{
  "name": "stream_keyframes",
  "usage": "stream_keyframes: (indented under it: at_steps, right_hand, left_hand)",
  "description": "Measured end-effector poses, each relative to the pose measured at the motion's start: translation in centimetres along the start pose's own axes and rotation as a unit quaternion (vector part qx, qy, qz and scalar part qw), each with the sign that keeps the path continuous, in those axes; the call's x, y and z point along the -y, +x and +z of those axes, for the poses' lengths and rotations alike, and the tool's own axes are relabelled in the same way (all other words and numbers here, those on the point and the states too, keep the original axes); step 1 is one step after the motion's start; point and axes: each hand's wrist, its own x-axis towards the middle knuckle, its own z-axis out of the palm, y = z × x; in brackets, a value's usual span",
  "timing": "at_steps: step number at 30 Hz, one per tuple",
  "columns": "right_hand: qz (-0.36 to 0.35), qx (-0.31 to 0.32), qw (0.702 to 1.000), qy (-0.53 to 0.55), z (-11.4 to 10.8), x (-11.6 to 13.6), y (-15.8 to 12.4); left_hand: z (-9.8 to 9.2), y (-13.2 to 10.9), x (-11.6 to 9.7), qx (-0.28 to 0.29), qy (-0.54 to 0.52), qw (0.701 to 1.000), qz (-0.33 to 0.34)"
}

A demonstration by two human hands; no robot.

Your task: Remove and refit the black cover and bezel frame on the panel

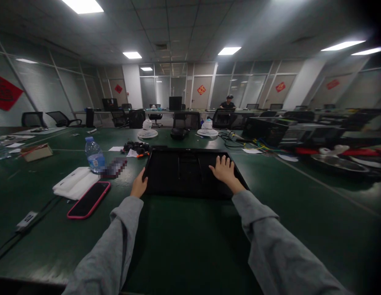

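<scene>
A flat black computer monitor (190, 174) lies across the green table in front of me, with a dark U-shaped outline at its middle. At its left edge, my left hand (139, 184) is closed around the rim, some fingers hidden against the side. My right hand (224, 170) lies flat with fingers spread on the monitor's right part. Left of my left hand are a phone in a pink case (89, 200), a stack of white tissues (75, 183) and a water bottle (94, 155).
Two small white fans (147, 130) and a black object (179, 133) stand beyond the monitor. Cables (231, 139) and a black case (264, 130) are at the back right, near a metal pan (339, 164). A cable (39, 215) crosses the left front. A person (227, 104) sits far off.
</scene>
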Motion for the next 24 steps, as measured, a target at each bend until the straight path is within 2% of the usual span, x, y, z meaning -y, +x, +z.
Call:
stream_keyframes:
  at_steps: [3,5,8,12,15,16,18,21,22,24]
  right_hand:
    - [-0.035,-0.045,0.998,0.039,0.6,4.3,2.6]
    - [-0.057,-0.068,0.994,0.060,1.2,6.1,4.2]
    - [-0.065,-0.007,0.992,0.106,1.8,7.2,6.3]
    - [-0.069,0.096,0.982,0.150,2.0,6.7,8.3]
    - [-0.068,0.144,0.976,0.146,1.7,5.0,8.3]
    - [-0.066,0.142,0.978,0.138,1.6,3.9,7.8]
    - [-0.061,0.089,0.988,0.110,1.6,1.1,5.9]
    - [-0.042,-0.055,0.995,0.065,1.9,-4.2,1.6]
    - [-0.029,-0.077,0.994,0.066,2.1,-5.9,0.2]
    - [0.004,-0.071,0.992,0.105,2.7,-8.6,-2.0]
  left_hand:
    - [-0.2,0.0,-0.1,0.006,0.000,1.000,0.005]
    - [-0.2,0.0,-0.1,0.008,0.001,1.000,0.007]
    - [-0.3,0.0,-0.1,0.010,0.007,1.000,0.011]
    - [-0.4,-0.1,-0.4,0.012,0.014,1.000,0.013]
    - [-0.5,-0.1,-0.5,0.014,0.015,1.000,0.008]
    - [-0.5,-0.1,-0.4,0.015,0.014,1.000,0.006]
    - [-0.3,0.0,-0.3,0.017,0.012,1.000,0.006]
    - [-0.1,0.3,0.1,0.010,0.003,1.000,0.007]
    - [0.0,0.3,0.2,0.011,-0.001,1.000,0.006]
    - [0.1,0.3,0.3,0.014,-0.004,1.000,0.003]
